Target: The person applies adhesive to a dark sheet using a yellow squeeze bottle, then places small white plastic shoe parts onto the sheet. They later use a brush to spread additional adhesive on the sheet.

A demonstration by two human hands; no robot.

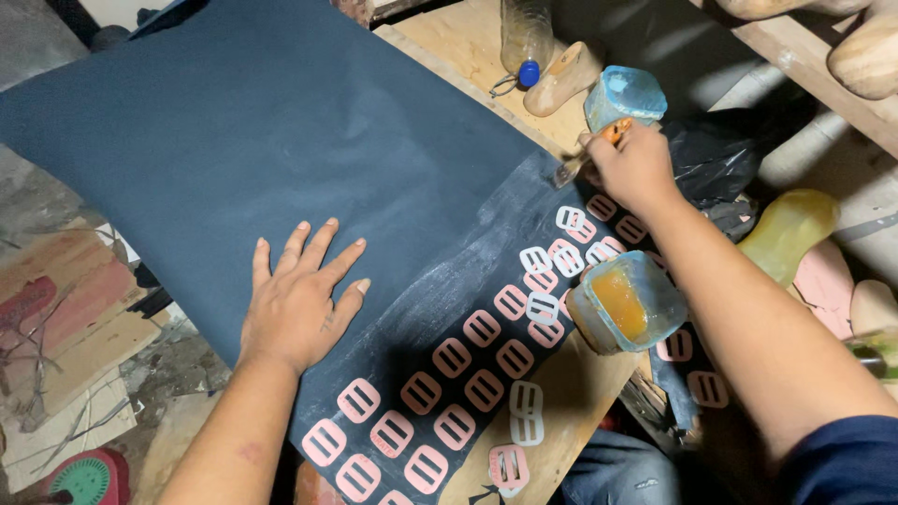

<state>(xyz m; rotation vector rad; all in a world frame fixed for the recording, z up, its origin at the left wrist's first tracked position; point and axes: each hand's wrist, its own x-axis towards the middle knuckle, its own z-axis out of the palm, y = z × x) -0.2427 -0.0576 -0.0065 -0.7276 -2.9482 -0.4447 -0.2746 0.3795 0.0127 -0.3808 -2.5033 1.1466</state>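
The dark sheet [281,122] is pressed flat by the left hand [299,299] (fingers spread, released); a brush [599,145] is grasped by the right hand [636,168] near pink buckle pieces [468,360].

Bare dark sheet [262,122] left; pink buckle pieces [468,374], glue jar [625,301], wooden lasts [561,79] crowding right.

Matt dark sheet [243,122], glossy translucent plastic jar [629,301], rough wooden board [458,42]
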